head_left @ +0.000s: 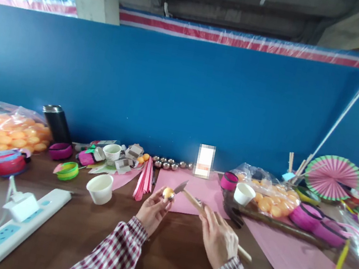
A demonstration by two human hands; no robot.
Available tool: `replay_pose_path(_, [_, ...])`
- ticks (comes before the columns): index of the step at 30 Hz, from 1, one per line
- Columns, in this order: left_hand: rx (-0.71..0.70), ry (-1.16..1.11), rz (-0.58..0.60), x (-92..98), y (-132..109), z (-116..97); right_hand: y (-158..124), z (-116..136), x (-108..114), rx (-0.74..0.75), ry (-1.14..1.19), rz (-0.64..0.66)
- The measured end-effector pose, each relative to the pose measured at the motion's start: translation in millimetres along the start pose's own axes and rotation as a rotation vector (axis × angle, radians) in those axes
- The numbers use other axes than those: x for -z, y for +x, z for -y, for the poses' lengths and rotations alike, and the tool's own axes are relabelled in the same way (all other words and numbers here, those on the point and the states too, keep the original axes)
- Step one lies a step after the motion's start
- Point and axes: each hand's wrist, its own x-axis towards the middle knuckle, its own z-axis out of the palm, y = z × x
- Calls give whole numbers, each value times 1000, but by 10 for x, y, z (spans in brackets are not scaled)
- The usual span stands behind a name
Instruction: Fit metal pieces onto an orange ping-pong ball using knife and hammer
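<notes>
Your left hand (153, 211) was raised above the brown table (170, 263), its fingertips (160, 194) pinched together on a small orange ball (168, 193). The ball sat right at the tips, with most of its near face showing.

Your right hand (217, 238) was closed round the wooden handle of a small hammer (193, 200). Its fingers (210, 216) wrapped the shaft about midway, and the butt end stuck out behind the wrist to your right. The metal head lay just up and to the right of your left fingertips, just beside the ball — whether it touched the ball could not be told from this view.

Beyond both sets of fingertips lay a pink sheet (198, 186). Past that, a row of small silvery balls (167, 165) ran along the foot of the blue wall (186, 98).

To the left of your left fingers stood a white paper cup (100, 188), near a bundle of pink strips (144, 179). A second cup (244, 194) stood to the right of the hammer head, in front of a clear bag of orange balls (272, 202). A white power strip (9, 234) lay well off to the left of your left hand — nowhere near either grip.
</notes>
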Motion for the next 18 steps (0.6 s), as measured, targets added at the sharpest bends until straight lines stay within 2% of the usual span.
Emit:
replay_pose_path(5, [-21,-19,-21,17,3,-22,16,-37,19,-23,51,-23])
replay_pose_path(8, [-43,-30,-44,44,21,-76,9,-41,28,-12,110,49])
replay_pose_path(13, [-68,9,-79,114,55,-173,3,-12,72,106,146,220])
replay_pose_path(18, [-39,85,-43,137,37,-180,6,76,69,224,202,245])
